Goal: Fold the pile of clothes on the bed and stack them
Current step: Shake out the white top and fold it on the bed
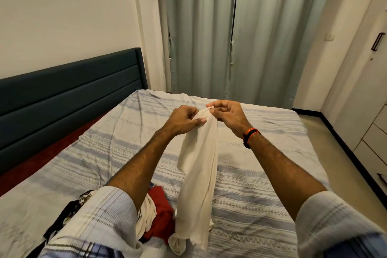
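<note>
Cream garment (198, 176): held up over the bed (261, 184), hanging long and bunched; what kind of garment it is cannot be told.
Left hand (184, 120): top edge is pinched between thumb and fingers.
Right hand (227, 114): same edge is pinched just beside.
Clothes pile (159, 213): red and patterned pieces, partly hidden by the left sleeve (98, 222).
Headboard (69, 92): cut off at left.

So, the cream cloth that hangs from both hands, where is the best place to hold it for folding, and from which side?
Probably the top edge. The cream garment hangs bunched in a narrow column, pinched there by the left hand and right hand close together. I would slide the hands apart along that edge, toward its outer corners, so it opens flat above the bed.
</note>
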`<control>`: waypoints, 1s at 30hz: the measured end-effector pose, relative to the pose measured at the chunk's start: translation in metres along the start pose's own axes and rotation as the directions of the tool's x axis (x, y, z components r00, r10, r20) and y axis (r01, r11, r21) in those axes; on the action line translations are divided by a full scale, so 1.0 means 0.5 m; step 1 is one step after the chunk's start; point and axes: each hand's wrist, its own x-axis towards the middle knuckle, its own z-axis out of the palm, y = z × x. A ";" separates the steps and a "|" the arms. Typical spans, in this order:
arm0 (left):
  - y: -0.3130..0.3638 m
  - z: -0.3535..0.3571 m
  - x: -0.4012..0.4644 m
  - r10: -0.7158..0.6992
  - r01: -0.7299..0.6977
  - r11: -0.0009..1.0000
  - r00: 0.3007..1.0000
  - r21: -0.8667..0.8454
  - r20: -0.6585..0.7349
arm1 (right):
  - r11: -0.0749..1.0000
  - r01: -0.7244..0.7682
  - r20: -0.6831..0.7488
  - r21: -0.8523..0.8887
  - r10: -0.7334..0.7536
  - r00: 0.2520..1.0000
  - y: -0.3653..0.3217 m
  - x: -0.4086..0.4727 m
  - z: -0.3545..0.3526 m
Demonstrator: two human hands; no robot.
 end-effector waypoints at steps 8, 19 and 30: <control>0.009 0.003 0.006 0.086 -0.095 0.994 0.987 -0.061 -0.136 | 0.998 -0.058 0.106 0.018 0.055 0.993 0.004 0.007 -0.004; -0.076 0.001 -0.019 -0.112 0.111 0.994 0.993 0.015 0.025 | 0.992 0.002 0.043 0.123 -0.008 0.999 -0.022 0.021 -0.001; -0.110 0.017 -0.035 -0.251 0.178 0.940 0.939 0.291 0.235 | 0.956 0.049 -0.138 0.290 -0.008 0.990 -0.033 0.023 -0.034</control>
